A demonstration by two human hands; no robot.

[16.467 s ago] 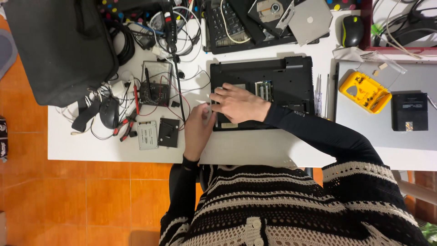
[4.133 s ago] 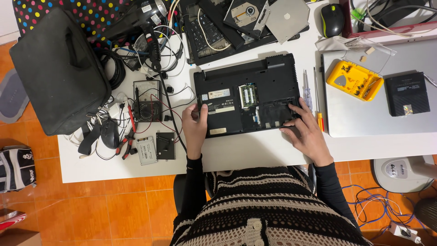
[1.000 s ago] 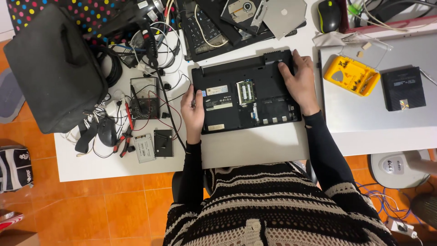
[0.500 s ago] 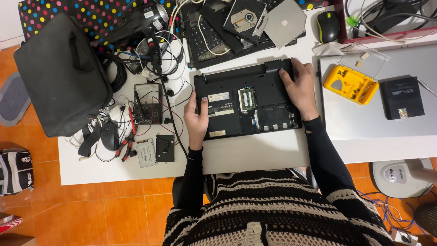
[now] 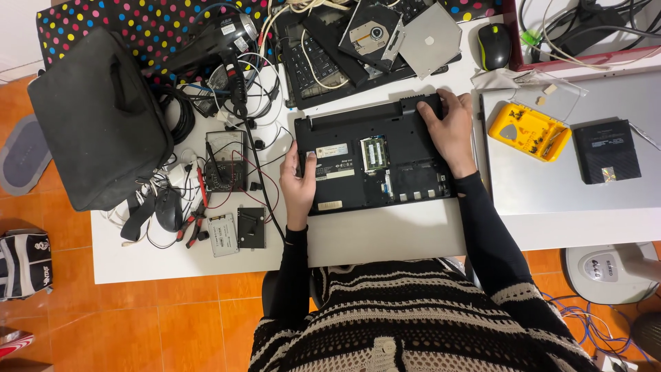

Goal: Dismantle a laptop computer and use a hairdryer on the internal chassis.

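A black laptop (image 5: pixel 375 162) lies bottom-up on the white table (image 5: pixel 172 265), with a panel off and a green memory module showing. My left hand (image 5: pixel 298 182) grips its left edge, thumb resting on the underside. My right hand (image 5: pixel 451 131) lies over the far right corner, fingers curled on the rear battery strip. The laptop partly rests on a grey slab (image 5: pixel 385 238) at the table's near edge.
A yellow screw tray (image 5: pixel 529 131) and a black drive (image 5: pixel 607 151) sit on a silver laptop lid (image 5: pixel 564 186) to the right. On the left lie a multimeter (image 5: pixel 225 162) with leads, a black bag (image 5: pixel 96 117), a mouse (image 5: pixel 169 210) and small drives (image 5: pixel 237 231). Loose parts and cables crowd the back.
My right hand has moved from the laptop's near right edge up to its far right corner. My left hand stays on the left edge. The view has shifted slightly.
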